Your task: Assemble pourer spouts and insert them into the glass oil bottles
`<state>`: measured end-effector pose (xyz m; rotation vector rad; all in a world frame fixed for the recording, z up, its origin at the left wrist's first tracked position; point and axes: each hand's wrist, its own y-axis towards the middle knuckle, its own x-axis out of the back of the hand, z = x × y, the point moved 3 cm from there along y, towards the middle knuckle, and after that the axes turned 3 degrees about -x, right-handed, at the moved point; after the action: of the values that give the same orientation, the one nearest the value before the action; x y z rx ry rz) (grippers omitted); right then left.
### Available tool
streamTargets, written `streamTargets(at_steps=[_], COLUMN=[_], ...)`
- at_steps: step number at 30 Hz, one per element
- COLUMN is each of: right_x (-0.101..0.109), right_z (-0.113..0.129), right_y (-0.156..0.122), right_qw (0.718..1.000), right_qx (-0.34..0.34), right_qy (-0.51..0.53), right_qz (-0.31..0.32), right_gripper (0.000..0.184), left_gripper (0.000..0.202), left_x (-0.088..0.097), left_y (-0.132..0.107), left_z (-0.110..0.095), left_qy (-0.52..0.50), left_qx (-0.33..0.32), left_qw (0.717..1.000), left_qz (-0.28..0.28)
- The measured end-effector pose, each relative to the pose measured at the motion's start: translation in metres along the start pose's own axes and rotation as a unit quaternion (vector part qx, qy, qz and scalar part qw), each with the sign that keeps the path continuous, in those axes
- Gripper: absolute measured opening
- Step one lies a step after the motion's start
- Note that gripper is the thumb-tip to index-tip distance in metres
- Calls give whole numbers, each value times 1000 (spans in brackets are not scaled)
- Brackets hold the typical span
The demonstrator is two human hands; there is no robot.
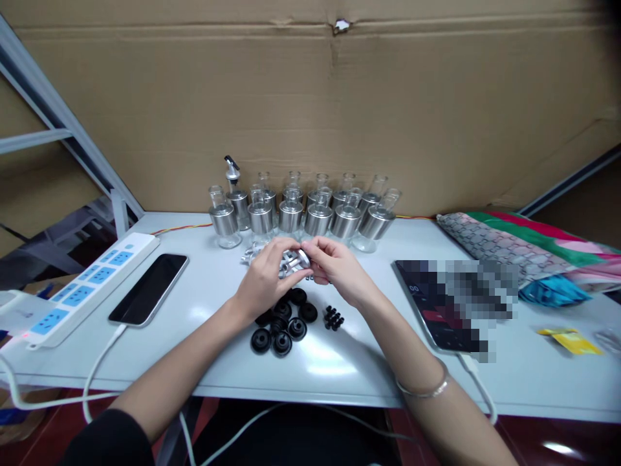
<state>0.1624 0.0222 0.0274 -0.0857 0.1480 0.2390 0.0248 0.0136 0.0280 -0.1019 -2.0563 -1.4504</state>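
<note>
Both hands: left hand point(264, 278) and right hand point(339, 268) meet mid-table, pinching one metal spout point(297, 259).
Spout handling: probably light, stiff and slippery; best gripped at its wider collar.
Nearby: rubber plugs point(281, 327) near, glass bottles point(291, 217) far.

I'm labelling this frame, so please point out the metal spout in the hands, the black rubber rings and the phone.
metal spout point(295, 260): head view, on its shiny body.
black rubber rings point(297, 329): head view, on one ring of the pile.
phone point(149, 288): head view, middle of its dark screen.
</note>
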Motion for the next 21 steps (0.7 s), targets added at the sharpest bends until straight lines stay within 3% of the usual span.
streamTargets(at_steps=[6, 15, 21], right_x=[0, 2, 2], right_z=[-1, -5, -6], right_y=[0, 2, 2], right_qw=[1000, 998, 999], right_qx=[9, 7, 24], right_qy=[-2, -37, -28], right_qz=[-9, -42, -25], right_gripper=[45, 37, 40], left_gripper=[28, 28, 27], left_x=[-2, -4, -4], left_y=[0, -1, -2], left_z=[4, 5, 6], left_qy=[-12, 0, 6], left_qx=[33, 16, 21], left_qw=[999, 999, 999], left_qz=[21, 32, 30])
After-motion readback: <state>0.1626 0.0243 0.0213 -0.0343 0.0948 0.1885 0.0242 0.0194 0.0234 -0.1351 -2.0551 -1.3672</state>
